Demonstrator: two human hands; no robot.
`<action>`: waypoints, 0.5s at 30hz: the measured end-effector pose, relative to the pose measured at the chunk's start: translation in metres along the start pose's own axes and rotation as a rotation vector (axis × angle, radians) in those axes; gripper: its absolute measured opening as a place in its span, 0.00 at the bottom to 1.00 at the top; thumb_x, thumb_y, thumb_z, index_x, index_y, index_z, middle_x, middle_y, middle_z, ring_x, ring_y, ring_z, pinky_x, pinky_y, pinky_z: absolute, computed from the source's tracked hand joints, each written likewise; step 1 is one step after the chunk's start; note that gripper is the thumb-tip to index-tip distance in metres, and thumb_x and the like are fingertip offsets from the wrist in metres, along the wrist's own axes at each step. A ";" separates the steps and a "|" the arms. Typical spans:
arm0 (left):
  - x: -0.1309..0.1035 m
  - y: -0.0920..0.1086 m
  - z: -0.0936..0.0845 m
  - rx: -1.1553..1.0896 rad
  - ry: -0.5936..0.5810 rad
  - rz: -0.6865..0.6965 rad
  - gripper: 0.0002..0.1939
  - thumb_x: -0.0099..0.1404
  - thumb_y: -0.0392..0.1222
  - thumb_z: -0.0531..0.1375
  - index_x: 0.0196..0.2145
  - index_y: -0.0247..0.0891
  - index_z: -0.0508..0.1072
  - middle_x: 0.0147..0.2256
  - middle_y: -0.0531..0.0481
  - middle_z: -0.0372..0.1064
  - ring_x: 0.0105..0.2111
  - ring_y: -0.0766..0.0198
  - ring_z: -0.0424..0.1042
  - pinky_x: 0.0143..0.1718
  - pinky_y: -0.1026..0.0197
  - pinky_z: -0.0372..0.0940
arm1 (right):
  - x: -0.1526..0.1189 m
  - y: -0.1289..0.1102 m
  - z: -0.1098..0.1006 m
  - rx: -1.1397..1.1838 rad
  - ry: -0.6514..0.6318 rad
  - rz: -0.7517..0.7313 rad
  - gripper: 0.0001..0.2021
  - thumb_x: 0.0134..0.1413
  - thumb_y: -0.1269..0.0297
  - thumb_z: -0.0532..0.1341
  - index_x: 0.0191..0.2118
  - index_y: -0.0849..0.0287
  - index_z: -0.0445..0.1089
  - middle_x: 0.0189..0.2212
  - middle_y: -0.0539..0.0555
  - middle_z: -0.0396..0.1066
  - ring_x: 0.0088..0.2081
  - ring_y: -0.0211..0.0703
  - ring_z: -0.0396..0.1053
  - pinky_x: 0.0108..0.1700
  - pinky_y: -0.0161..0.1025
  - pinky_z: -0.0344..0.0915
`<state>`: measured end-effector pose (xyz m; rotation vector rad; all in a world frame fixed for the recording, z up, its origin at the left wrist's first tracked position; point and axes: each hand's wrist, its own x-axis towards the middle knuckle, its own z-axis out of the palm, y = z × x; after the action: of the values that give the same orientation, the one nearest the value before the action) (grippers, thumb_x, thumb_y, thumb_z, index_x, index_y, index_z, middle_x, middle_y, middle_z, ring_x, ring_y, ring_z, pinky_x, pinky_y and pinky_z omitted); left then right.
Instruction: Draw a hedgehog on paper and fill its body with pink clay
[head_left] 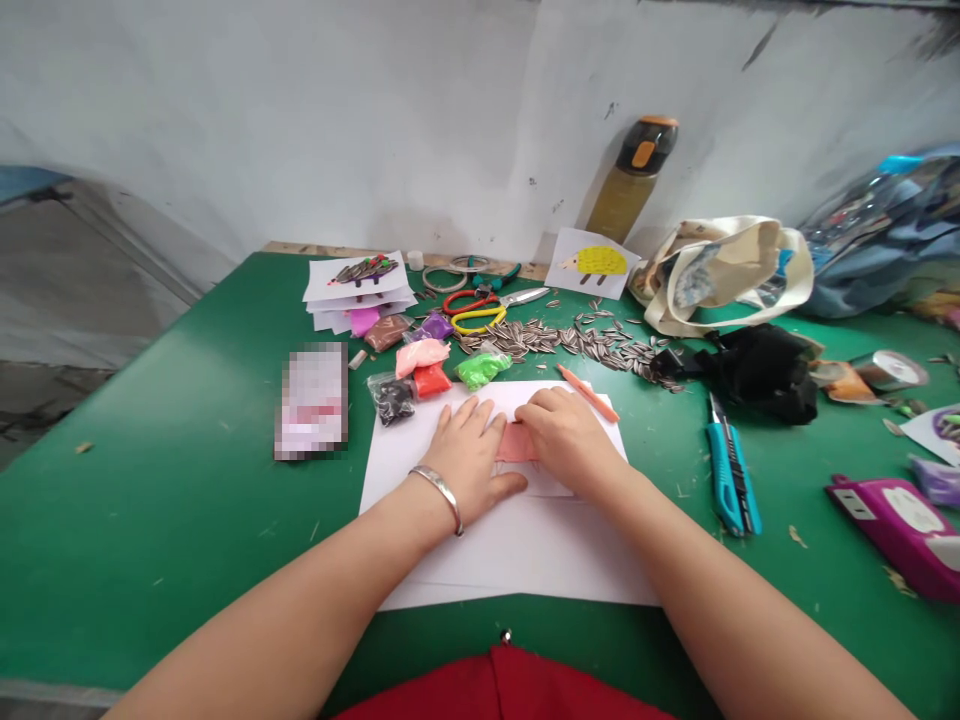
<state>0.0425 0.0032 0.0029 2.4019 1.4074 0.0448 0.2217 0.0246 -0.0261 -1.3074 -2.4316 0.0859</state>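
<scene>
My left hand (472,450), with a silver bangle at the wrist, lies flat with its fingers spread on a small white sheet (551,483). That sheet rests on larger white paper (517,555). Between my hands a flat pink patch (517,444) shows on the small sheet; whether it is clay or colouring I cannot tell. My right hand (570,435) is closed, its curled fingers pressed together at the patch's upper right edge. What they hold, if anything, is hidden. A salmon-coloured pen (589,393) lies just beyond the right hand.
Bags of coloured clay (422,356), sunflower seeds (525,338), scissors (480,312) and stacked pictures (356,285) lie behind the paper. A blue utility knife (731,475), black bag (765,370) and magenta case (900,530) are right. A bottle (634,180) leans on the wall.
</scene>
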 end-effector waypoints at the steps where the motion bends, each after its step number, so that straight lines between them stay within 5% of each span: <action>1: 0.000 0.000 0.000 0.001 0.001 -0.001 0.34 0.58 0.58 0.61 0.57 0.38 0.62 0.62 0.37 0.54 0.63 0.40 0.49 0.60 0.34 0.46 | 0.000 0.000 0.001 0.003 -0.014 0.000 0.12 0.57 0.75 0.53 0.31 0.60 0.73 0.30 0.57 0.68 0.34 0.46 0.61 0.38 0.41 0.54; 15: -0.001 0.003 -0.001 -0.009 -0.001 -0.011 0.35 0.58 0.58 0.61 0.57 0.34 0.63 0.61 0.36 0.56 0.63 0.40 0.50 0.60 0.34 0.46 | -0.004 0.001 -0.002 0.028 -0.022 0.018 0.13 0.59 0.75 0.52 0.32 0.61 0.73 0.30 0.57 0.69 0.34 0.46 0.62 0.38 0.41 0.57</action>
<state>0.0449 0.0015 0.0046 2.3867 1.4171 0.0475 0.2252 0.0212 -0.0252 -1.3228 -2.4287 0.1387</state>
